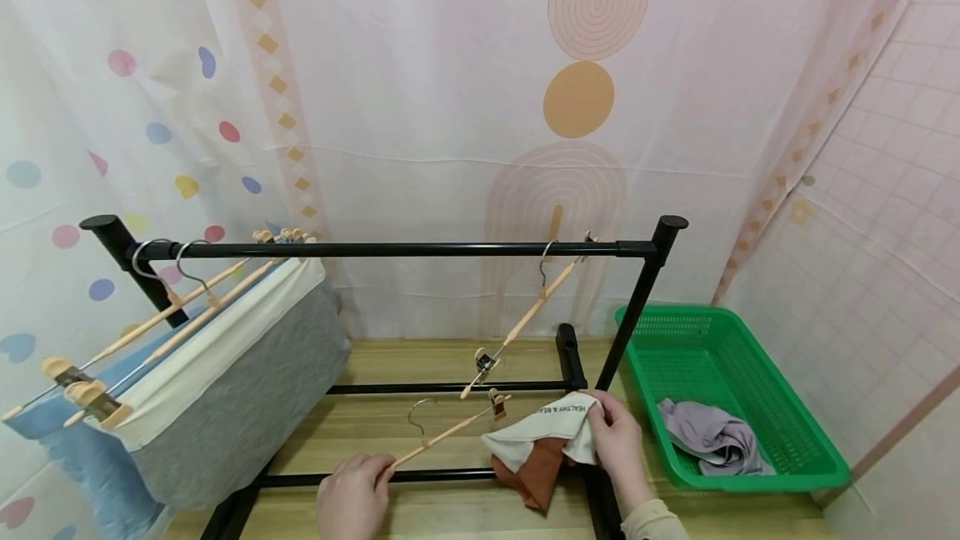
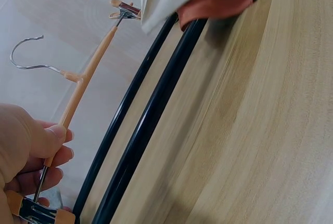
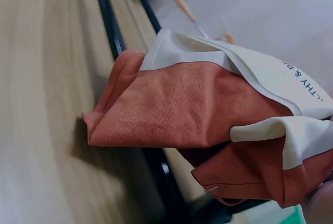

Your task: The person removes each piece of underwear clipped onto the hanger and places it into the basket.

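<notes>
My left hand (image 1: 352,497) grips a wooden clip hanger (image 1: 446,433) by its near end, with thumb and fingers round the bar. Its metal hook points up, and its far clip (image 2: 125,10) is right beside the garment in the left wrist view. The near clip (image 2: 40,211) sits below my fingers. In my right hand (image 1: 618,444) is a small rust-brown garment (image 3: 171,104) with a white waistband (image 1: 551,426), printed "HEALTHY & BEA…". The fingers pinch the band at its right end, while the rest sags in folds over the rack's lower bar. Only a sliver of this hand shows in the right wrist view.
A black rack's top rail (image 1: 420,250) crosses ahead. At its left hang a grey garment (image 1: 247,382) and a blue one (image 1: 97,473) on clip hangers. An unloaded hanger (image 1: 542,304) hangs right. Beside the rack, a green basket (image 1: 750,482) holds a lilac cloth (image 1: 712,436).
</notes>
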